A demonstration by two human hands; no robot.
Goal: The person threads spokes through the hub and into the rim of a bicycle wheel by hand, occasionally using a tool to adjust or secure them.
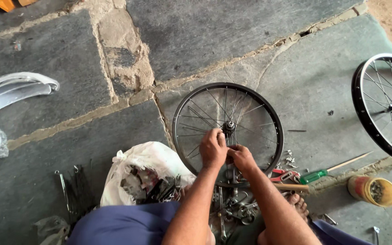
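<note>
A small black bicycle wheel rim (183,107) with thin metal spokes lies flat on the stone floor in front of me. Its hub (229,124) sits in the middle. My left hand (213,148) is curled just below and left of the hub, fingers closed around spokes or a small part that I cannot make out. My right hand (241,157) presses against it from the right, fingers pinched on the same spot. What they pinch is hidden by the fingers.
A white plastic bag (144,163) of metal parts lies left of my arms. Several wrenches (234,209) lie between my knees. A green-handled screwdriver (316,175), red pliers (283,174), loose nuts (289,159), a yellow tub (374,190), a second wheel (384,102) and silver mudguards (12,90) surround me.
</note>
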